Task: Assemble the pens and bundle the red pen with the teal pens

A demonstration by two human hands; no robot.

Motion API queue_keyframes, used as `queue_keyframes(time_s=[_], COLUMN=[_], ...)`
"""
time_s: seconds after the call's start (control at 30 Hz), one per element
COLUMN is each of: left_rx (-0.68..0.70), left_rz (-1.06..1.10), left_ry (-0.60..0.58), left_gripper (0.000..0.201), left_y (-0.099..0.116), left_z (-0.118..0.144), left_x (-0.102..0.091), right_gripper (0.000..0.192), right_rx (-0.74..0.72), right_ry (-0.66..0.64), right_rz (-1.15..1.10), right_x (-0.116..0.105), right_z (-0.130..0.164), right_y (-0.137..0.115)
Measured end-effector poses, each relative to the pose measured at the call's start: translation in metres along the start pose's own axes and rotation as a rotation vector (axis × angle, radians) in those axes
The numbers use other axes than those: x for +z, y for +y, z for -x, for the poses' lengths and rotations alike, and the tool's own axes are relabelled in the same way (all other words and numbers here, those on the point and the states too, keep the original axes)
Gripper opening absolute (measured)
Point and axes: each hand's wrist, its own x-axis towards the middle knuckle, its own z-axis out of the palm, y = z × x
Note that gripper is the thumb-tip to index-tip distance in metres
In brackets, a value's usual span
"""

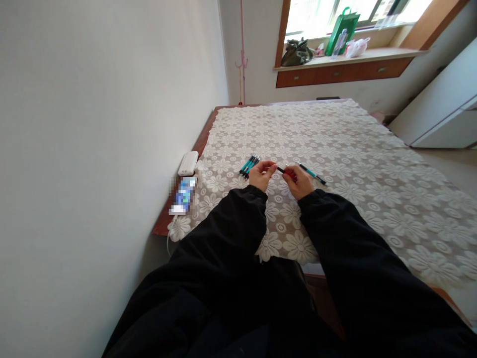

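Between my two hands is a slim pen [280, 170] with a black end and a red part, held just above the tablecloth. My left hand [262, 174] pinches its black end between thumb and fingertip. Closed around the red part, my right hand [300, 183] hides most of that side. Several teal-and-black pens [248, 164] lie side by side just left of my left hand, partly covered by it. Another teal-and-black pen [313, 174] lies slanted beside my right hand. A small pointed tip shows behind the right fingers; what it belongs to is hidden.
A floral lace tablecloth [298, 129] covers the table. Along the wall at left are a white power bank-like box [188, 163] and a phone [184, 195] with a white cable. A green bag [343, 31] and other items stand on the windowsill [391, 53].
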Motion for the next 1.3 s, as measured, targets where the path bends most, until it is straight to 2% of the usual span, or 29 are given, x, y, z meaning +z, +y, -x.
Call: queue_keyframes(time_s=[0.4,0.77,1.0,1.3], left_rx=[0.034,-0.091,-0.046,-0.051], left_rz=[-0.027,-0.029,-0.005,0.013], left_ry=[0.013,0.058,0.057,0.131], left_gripper=[0.046,0.052,0.052,0.046], left_y=[0.0,0.005,0.003,0.011], left_z=[0.002,0.003,0.003,0.003], left_x=[-0.002,0.003,0.003,0.002], right_gripper=[0.025,0.028,0.026,0.026], right_rx=[0.032,0.004,-0.001,0.008], right_ry=[-0.009,0.02,0.02,0.027], right_rz=[0.043,0.055,0.032,0.011], right_x=[-0.002,-0.002,-0.001,-0.003], right_z=[-0.001,-0.001,-0.001,-0.002], right_y=[0.001,-0.002,-0.002,-0.008])
